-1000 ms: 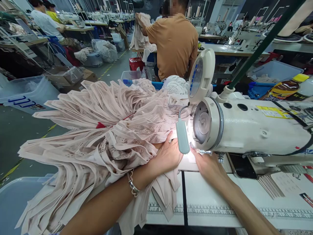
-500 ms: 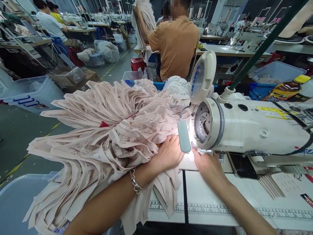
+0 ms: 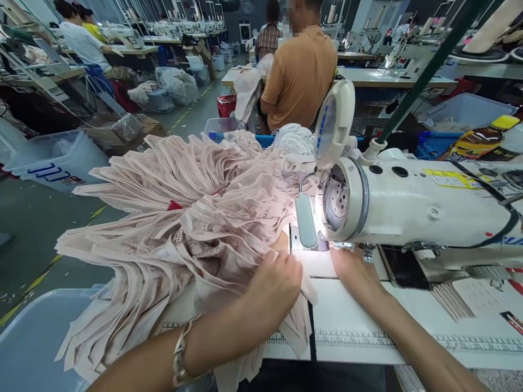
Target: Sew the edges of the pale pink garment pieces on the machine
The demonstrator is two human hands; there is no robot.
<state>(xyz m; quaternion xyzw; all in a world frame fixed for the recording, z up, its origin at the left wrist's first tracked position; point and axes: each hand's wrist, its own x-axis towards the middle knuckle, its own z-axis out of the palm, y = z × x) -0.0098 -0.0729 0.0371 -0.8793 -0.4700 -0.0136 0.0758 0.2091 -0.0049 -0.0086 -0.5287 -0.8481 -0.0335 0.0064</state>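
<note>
Fabric (image 3: 232, 218) heaped left of centre might drag if its bulk tugs the curled left hand (image 3: 280, 280) gripping some; the right hand (image 3: 354, 268), grip too hidden to tell, might get nipped beneath the machine (image 3: 417, 207), centre right.

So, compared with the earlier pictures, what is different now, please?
The left hand, before flat beside the lamp, has moved back toward the person and curled, seemingly gripping cloth. Across the aisle, the worker in brown has lowered the fabric that was held up. The right hand stays at the machine; pile and bottle are as before.
</note>
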